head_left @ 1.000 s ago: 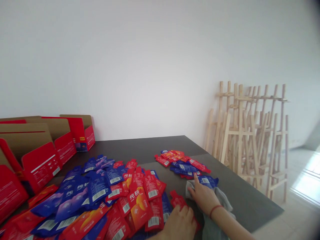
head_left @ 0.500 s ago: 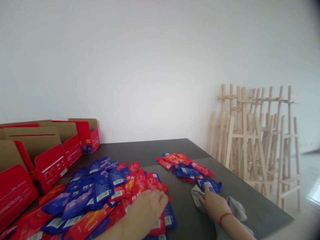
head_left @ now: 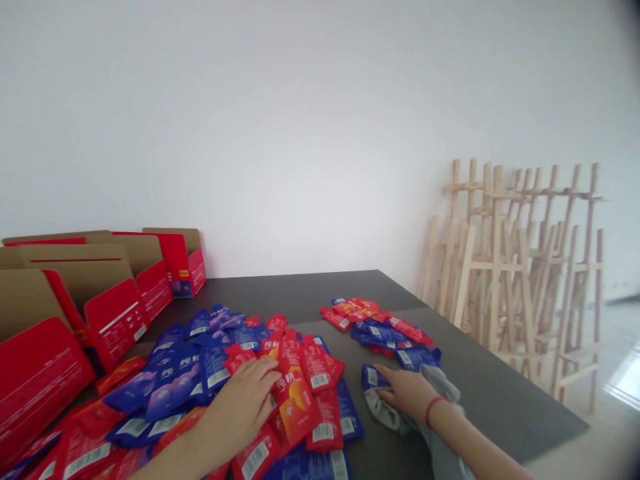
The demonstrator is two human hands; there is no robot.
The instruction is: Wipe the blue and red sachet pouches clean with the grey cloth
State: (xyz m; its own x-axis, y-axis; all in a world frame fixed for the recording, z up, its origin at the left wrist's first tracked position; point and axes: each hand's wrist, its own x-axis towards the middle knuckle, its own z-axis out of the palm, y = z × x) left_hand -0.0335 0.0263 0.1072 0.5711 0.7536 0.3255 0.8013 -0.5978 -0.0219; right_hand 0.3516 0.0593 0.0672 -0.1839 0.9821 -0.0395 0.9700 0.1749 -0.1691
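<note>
My left hand (head_left: 245, 395) reaches over a heap of red and blue foil pouches, its fingers bent and closed at a red pouch (head_left: 239, 358) that it partly covers. Right of those fingers, another red pouch (head_left: 296, 400) with orange fruit printed on it lies on top. On the right, my right hand (head_left: 409, 393) has its index finger and thumb closed at a small blue pouch (head_left: 371, 377). A crumpled grey cloth (head_left: 443, 383) lies around and beneath that hand. Just beyond it, another blue pouch (head_left: 418, 358) rests by a smaller pile of pouches (head_left: 383, 333).
Open red cardboard boxes (head_left: 117, 319) stand in rows along the left. The dark table (head_left: 295, 293) runs to a white wall at the back. Past its right edge, several wooden easels (head_left: 495, 267) lean together on the floor.
My left hand has moved left across the heap, uncovering red pouches. My right hand has shifted left and now touches a different blue pouch, while one lies beside the smaller pile. The view has shifted slightly.
</note>
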